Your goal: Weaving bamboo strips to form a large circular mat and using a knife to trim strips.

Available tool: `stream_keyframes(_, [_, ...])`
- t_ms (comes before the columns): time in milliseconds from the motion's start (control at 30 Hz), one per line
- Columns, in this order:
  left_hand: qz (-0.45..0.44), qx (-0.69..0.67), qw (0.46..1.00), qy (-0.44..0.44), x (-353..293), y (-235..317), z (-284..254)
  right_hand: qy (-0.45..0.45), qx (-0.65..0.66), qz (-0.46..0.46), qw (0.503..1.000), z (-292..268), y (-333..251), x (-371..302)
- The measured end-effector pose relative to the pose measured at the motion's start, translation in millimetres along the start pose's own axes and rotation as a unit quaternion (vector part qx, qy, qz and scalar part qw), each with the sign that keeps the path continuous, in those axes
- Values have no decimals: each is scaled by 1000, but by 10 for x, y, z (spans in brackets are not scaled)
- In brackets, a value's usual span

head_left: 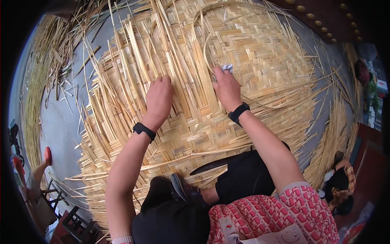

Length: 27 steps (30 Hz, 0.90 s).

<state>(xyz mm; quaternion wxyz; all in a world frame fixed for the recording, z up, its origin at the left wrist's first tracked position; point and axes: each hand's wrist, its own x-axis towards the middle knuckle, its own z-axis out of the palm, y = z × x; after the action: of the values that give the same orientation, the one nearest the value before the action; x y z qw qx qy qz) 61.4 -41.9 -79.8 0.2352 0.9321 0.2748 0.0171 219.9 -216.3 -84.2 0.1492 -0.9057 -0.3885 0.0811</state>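
Note:
A large mat (264,53) of flat, pale reed strips lies on the floor before me. Its right part is closely woven, while many loose strips (134,44) stick up across its left part. My left hand (159,97) is closed, fingers curled down among these upright strips; the fingertips are hidden. To its right, my right hand (226,88) is pinched on a long reed strip (206,44) that curves up and away over the weave. A small crumpled whitish piece (227,68) shows at its fingertips; what it is I cannot tell. Both wrists wear black bands.
Bundled reeds (30,93) lie along the far left, and more (333,134) at the right. My knees and shoe (178,187) rest on the mat's near part. Another person (341,187) is low at the right; someone's red shoe (48,155) shows at the left.

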Motion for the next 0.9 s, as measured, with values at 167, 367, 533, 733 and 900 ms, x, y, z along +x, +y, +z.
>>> stream_keyframes(167, [-169,-282,939,-102,102,108,-10,-5,-8,-42,999,-178,-82,70])
stream_keyframes(367, [-230,-432,848,-203,5,260,-201,-130,290,-3,948,-253,77,104])
stream_keyframes(533, [-122,-526,837,-87,-397,114,-122,-55,483,-7,874,-349,-46,222])
stream_keyframes(733, [12,-674,725,-141,-229,106,-279,-375,420,187,805,-552,-53,467])
stream_keyframes(900, [-184,-771,548,-266,63,90,-336,-284,502,107,810,-531,-166,289])
